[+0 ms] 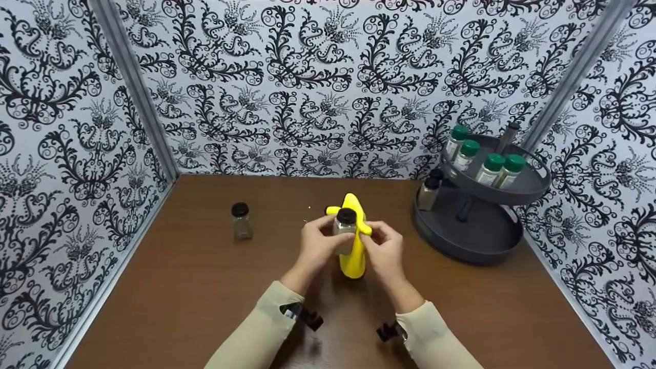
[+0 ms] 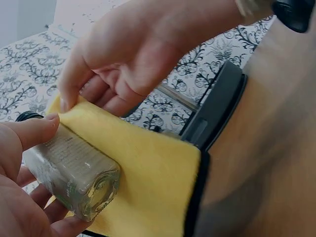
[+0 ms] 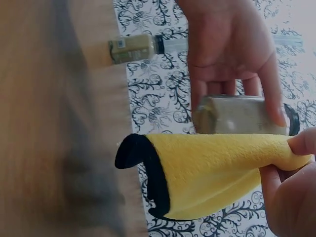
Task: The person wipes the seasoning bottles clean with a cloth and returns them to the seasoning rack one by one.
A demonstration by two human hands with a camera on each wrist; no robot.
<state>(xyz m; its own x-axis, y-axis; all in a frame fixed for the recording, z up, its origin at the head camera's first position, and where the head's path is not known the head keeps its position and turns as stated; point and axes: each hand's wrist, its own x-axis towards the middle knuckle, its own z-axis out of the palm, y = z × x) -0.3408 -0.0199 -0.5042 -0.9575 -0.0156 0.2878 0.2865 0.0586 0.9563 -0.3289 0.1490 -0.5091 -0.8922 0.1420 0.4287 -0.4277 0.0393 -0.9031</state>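
My left hand [image 1: 319,245] grips a clear glass spice jar [image 2: 74,165] with a black lid, held above the table. Thumb and fingers wrap the jar's sides in the left wrist view. Close beside it, my right hand [image 1: 384,249] pinches the top edge of a yellow cloth [image 3: 217,163] with dark trim. The cloth hangs down in folds, right against or just behind the jar; whether they touch is hard to tell. Pale contents show through the glass, but the label is too blurred to read.
A second black-lidded jar [image 1: 242,223] stands on the brown table [image 1: 205,297] at the left. On the right is a dark two-tier rack [image 1: 466,251], with several green-lidded jars [image 1: 491,169] on top and black-lidded jars [image 1: 428,193] below. Patterned walls [image 1: 318,102] enclose the table.
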